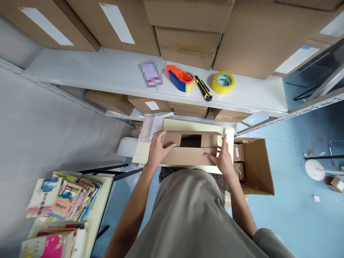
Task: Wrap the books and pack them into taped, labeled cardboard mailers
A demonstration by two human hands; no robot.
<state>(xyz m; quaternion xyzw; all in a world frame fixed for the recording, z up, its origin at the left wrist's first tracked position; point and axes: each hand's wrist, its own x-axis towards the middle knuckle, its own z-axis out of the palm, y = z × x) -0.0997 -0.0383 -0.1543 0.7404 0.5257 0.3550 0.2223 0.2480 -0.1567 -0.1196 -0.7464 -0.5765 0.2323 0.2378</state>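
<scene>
A cardboard box [188,156] lies in front of me on a pale yellow table [185,125]. Its short end flaps are folded inward and a dark gap shows between them. The long near flap lies across the front, while the long far flap stands along the back edge. At the box's left end, my left hand [158,148] grips it, thumb on the near flap and fingers around the far corner. My right hand [222,156] holds the right end in the same way, thumb on the flap and fingers along the outer side.
On the shelf [107,70] above are a tape dispenser [179,79], a utility knife [203,88] and a tape roll [223,82]. Large cartons [185,43] stand behind them. An open carton [256,168] with small boxes is at right. Books [68,199] lie on a side table at left.
</scene>
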